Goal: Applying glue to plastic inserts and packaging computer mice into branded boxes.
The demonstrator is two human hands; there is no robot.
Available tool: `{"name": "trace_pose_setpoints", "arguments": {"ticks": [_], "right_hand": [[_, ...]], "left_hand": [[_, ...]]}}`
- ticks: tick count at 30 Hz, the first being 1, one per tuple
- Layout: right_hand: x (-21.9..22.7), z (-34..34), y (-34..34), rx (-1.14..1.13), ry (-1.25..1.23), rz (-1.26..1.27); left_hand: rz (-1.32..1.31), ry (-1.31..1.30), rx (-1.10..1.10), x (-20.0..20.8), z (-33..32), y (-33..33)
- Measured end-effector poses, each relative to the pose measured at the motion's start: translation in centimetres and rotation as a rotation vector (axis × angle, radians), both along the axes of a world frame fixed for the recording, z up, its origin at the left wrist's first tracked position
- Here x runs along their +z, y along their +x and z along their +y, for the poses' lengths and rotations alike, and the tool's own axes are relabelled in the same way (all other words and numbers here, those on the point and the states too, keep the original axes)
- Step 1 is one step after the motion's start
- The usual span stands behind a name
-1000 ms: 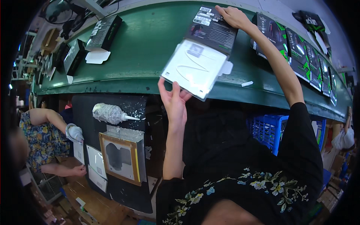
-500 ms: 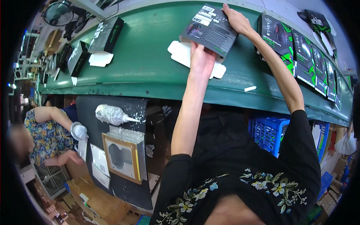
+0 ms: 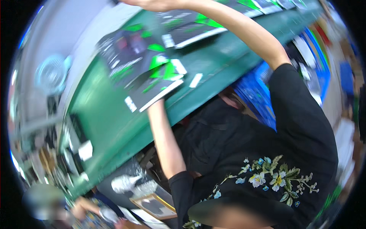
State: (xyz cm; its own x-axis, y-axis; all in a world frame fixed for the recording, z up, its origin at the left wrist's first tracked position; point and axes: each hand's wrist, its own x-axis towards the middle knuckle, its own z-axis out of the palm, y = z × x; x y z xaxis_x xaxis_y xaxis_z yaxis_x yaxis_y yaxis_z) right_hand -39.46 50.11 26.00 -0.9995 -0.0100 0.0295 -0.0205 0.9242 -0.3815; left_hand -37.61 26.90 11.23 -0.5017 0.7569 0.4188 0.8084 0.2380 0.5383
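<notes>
A black and green cardboard box point(image 3: 129, 55) is blurred by motion over the green bench, its printed picture side up. At its near end a dark panel point(image 3: 154, 89) with white edges stands out. My left hand's wrist point(image 3: 155, 107) goes in under this panel. The fingers are hidden, but the hand seems to hold the box from below. My right hand point(image 3: 156, 4) is at the top edge of the view, partly cut off, beyond the box. Its fingers look stretched out, with nothing visible in them.
More black and green boxes point(image 3: 190, 28) stand in a row at the upper right of the green bench point(image 3: 103, 133). A small white scrap point(image 3: 196, 80) lies by its edge. Below are blue crates point(image 3: 257, 95). A fan point(image 3: 52, 74) and another person point(image 3: 85, 210) are at left.
The view has swung right and tilted. The box now shows its picture side and sits beside the row of boxes. My right hand has left the box and moved to the top edge.
</notes>
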Motion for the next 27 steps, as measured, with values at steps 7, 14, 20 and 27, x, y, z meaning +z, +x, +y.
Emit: {"name": "trace_pose_setpoints", "arguments": {"ticks": [7,14,20,27], "right_hand": [[-2.7,15.2,35.1,-0.599,-0.544,0.431],[-27.9,11.6,57.3,-0.957,-0.223,-0.692],[-33.6,13.1,57.4,-1.232,-0.133,-0.915],[-18.3,13.3,52.0,-0.770,-0.284,-0.445]], "left_hand": [[-0.126,-0.119,-0.192,-0.3,2.1,-1.1],[0.029,-0.228,-0.078,-2.3,6.1,-2.7],[0.186,-0.281,0.060,-1.9,9.6,2.2],[-0.090,-0.119,0.046,7.4,-6.3,14.0]]}}
